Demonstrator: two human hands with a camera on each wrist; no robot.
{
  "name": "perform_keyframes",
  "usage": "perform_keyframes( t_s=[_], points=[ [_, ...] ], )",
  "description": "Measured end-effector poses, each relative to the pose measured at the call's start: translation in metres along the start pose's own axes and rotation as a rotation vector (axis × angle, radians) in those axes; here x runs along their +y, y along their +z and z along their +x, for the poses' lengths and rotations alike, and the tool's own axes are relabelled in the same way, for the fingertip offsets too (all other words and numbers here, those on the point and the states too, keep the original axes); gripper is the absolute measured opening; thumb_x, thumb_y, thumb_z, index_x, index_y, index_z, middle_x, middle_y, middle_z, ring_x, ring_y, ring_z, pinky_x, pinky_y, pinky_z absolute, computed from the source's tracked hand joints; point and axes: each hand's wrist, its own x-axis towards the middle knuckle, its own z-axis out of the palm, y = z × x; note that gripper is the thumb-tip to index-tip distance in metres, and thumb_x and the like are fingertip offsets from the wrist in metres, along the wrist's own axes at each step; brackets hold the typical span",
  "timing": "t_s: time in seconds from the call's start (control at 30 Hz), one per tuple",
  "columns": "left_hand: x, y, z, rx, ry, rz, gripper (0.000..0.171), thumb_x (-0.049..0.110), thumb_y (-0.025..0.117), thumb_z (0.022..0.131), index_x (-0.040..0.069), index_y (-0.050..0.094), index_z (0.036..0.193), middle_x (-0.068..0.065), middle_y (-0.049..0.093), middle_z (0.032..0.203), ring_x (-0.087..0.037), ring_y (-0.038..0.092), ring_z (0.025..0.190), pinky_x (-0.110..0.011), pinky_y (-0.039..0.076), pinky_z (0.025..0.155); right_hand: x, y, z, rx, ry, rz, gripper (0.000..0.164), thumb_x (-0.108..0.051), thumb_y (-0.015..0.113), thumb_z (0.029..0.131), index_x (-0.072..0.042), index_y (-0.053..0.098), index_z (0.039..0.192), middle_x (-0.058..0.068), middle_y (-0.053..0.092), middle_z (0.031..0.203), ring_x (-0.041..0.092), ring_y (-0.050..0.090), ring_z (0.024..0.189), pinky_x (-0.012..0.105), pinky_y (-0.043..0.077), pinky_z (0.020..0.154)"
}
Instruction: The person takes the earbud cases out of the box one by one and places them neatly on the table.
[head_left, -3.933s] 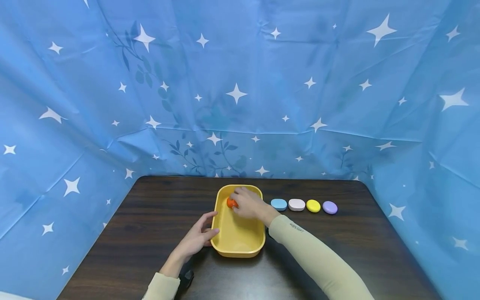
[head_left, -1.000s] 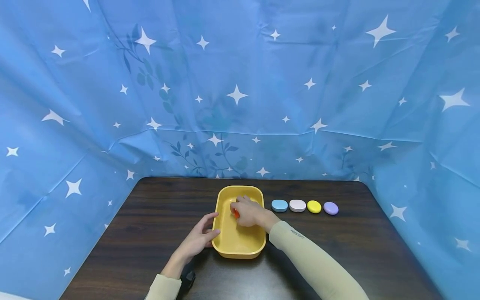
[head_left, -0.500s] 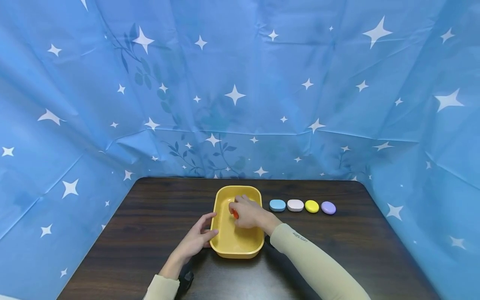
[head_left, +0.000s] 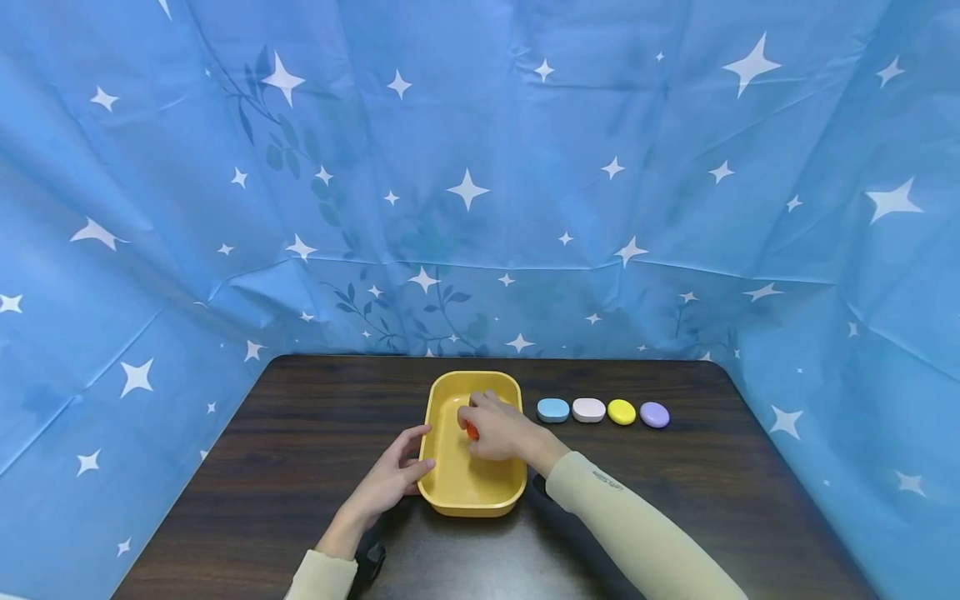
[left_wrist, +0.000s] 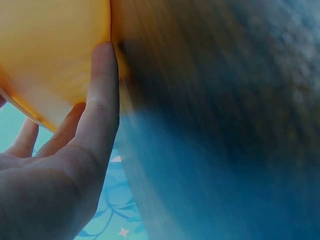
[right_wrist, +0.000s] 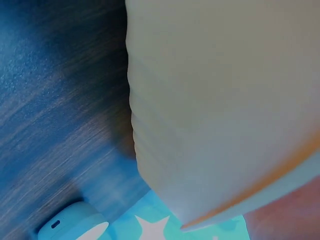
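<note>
A yellow plastic tub (head_left: 450, 479) stands on the dark wooden table. My left hand (head_left: 386, 479) rests against its left side, fingers mostly straight; in the left wrist view, the fingers (left_wrist: 100, 105) touch the outer wall. Inside the tub, my right hand (head_left: 498, 429) holds a small orange-red object (head_left: 472, 430), rounded where it shows and otherwise covered by the fingers. In the right wrist view the tub's pale outer wall (right_wrist: 215, 100) fills most of the picture, and the object is out of sight.
Right of the tub stand a light blue oblong case (head_left: 552, 410), a pale pink oblong case (head_left: 588, 410), a yellow round piece (head_left: 622, 412) and a purple round piece (head_left: 655, 415) in a row. A blue star-printed cloth (head_left: 465, 225) hangs behind the table (head_left: 315, 408).
Since the oldest frame, my right hand has moved the orange-red object from the tub's far left a little nearer and to the right. In the last second, little has shifted; the left hand stays put.
</note>
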Motion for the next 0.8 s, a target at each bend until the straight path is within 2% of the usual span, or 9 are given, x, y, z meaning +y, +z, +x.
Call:
perform_keyframes(
  t_s=[0.8],
  points=[
    [0.003, 0.003, -0.002, 0.017, -0.002, -0.013, 0.062, 0.023, 0.064, 0.102, 0.016, 0.034, 0.156, -0.025, 0.033, 0.157, -0.032, 0.062, 0.120, -0.044, 0.059, 0.087, -0.005, -0.009, -0.020, 0.081, -0.050, -0.010, 0.024, -0.022, 0.075, 0.083, -0.019, 0.067, 0.105, -0.004, 0.048, 0.096, 0.016, 0.042, 0.089, 0.025, 0.044, 0.065]
  ],
)
